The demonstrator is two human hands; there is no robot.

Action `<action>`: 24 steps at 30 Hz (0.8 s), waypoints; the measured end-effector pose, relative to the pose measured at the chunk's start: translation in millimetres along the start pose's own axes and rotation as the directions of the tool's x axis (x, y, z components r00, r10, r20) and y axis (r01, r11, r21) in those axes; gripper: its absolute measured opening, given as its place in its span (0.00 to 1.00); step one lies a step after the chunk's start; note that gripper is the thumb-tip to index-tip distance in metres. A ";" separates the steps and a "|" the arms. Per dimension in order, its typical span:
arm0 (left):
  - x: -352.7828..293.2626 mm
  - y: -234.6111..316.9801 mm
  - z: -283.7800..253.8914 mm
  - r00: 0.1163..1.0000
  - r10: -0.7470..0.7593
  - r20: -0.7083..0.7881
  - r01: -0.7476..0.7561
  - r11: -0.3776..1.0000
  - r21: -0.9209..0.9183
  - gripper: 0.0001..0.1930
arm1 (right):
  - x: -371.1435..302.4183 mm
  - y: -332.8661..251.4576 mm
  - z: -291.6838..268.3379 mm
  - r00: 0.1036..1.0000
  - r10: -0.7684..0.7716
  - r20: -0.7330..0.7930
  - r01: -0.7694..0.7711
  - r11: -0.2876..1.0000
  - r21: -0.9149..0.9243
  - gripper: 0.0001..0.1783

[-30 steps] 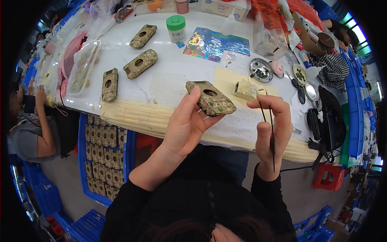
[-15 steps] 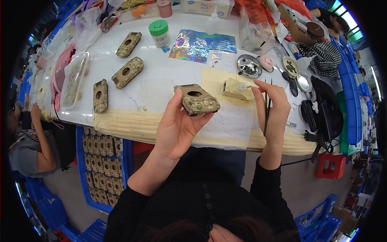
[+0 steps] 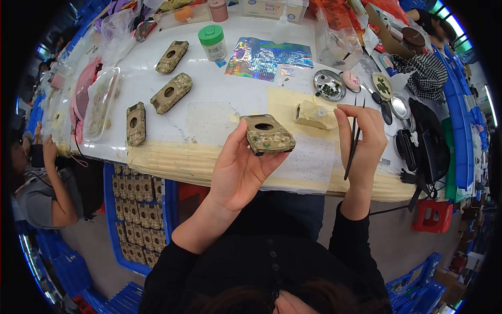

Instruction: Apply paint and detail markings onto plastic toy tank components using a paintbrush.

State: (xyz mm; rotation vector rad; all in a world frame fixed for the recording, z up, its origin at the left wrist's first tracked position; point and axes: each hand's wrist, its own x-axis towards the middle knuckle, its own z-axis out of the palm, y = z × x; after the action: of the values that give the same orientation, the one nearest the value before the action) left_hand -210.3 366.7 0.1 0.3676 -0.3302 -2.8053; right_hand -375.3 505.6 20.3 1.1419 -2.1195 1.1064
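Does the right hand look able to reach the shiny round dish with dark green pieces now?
Probably yes: the shiny round dish lies beyond the right hand, and nothing tall appears to stand between them. The hand holds dark tweezers, though.

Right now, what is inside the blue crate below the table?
The blue crate holds rows of camouflage model hulls with round openings. They hide whatever lies beneath; the table edge covers the crate's far end.

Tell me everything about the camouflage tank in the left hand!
The tank is a blocky shell, tan with green and brown blotches, perhaps plastic. Its top has one round, dark hole. Tilted, it sits in the left hand, thumb at its left side, fingers beneath, raised above the table.
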 end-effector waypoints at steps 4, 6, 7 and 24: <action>-3.3 -2.6 5.4 1.000 -0.021 -0.002 0.021 1.000 0.019 0.25 | 2.8 -31.4 -16.8 0.990 -0.043 -0.133 0.066 0.983 0.172 0.09; -5.8 -3.1 10.0 0.999 -0.049 0.003 0.049 0.996 0.079 0.24 | -0.8 -46.2 -18.2 0.999 -0.007 -0.032 0.019 0.913 0.407 0.09; -7.6 -3.1 10.3 0.998 -0.061 0.003 0.060 0.992 0.109 0.24 | -1.4 -52.6 -16.8 1.000 0.001 0.021 -0.012 0.856 0.516 0.08; -14.0 -7.3 9.3 0.990 -0.117 0.079 0.111 0.991 0.071 0.25 | -7.8 -64.0 1.1 0.951 0.111 0.289 -0.293 0.621 0.727 0.04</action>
State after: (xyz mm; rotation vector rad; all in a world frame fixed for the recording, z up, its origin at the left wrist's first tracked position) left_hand -201.8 379.6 10.0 0.2935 -0.4343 -2.9331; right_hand -317.0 487.6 41.3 1.4389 -1.9872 2.2335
